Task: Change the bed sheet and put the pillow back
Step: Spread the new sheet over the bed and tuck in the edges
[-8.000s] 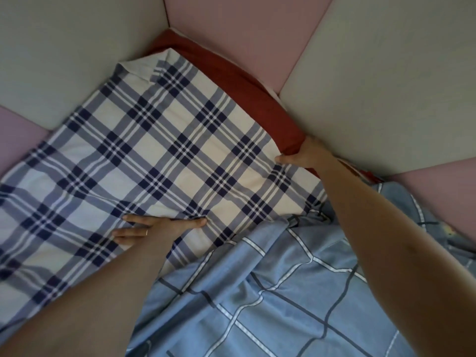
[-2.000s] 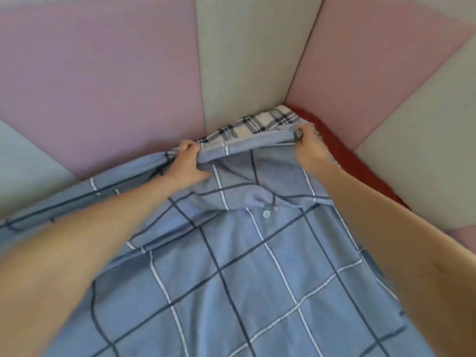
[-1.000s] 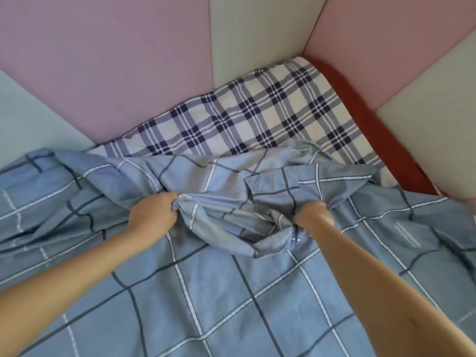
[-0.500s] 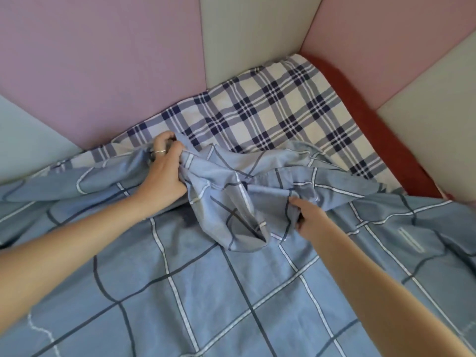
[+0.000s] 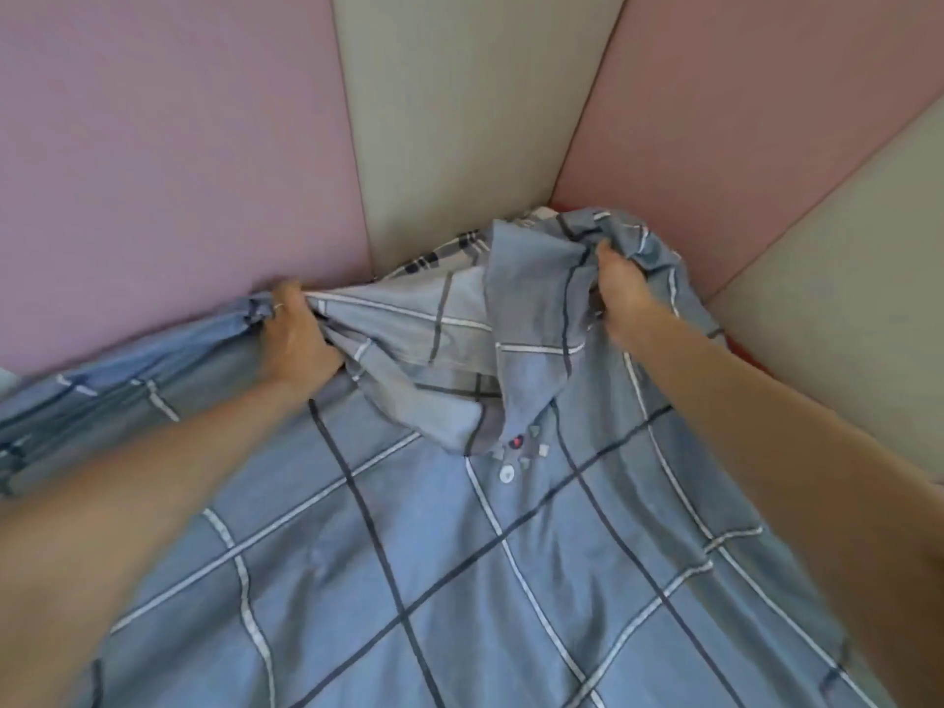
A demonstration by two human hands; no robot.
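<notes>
– Blue checked sheet (image 5: 459, 580) covers the bed from the near edge up to the corner, where pink wall panels (image 5: 179, 145) meet a cream panel (image 5: 475, 120). Who has hold of it?

– One person, bare arms reaching in from the bottom of the frame. The left hand (image 5: 296, 334), a ring (image 5: 277, 306) on one finger, has its fingers curled tight round a bunch of the sheet's far edge, at the foot of the pink panel on the left.

– And the right hand (image 5: 620, 293)?

– Clenched on a gathered fold of the same sheet, raised in the corner. The cloth drapes over and behind the fist.

– What hangs between the two?

– A loose flap of the sheet, folded back on itself and sagging toward a white button (image 5: 506, 473) and a small stitched motif (image 5: 521, 447) at mid-frame.

– Anything underneath?

– A strip of navy-and-white plaid sheet (image 5: 439, 255) shows just behind the flap, at the base of the cream panel. A sliver of red bedding (image 5: 740, 352) shows beside the right forearm, against the wall.
</notes>
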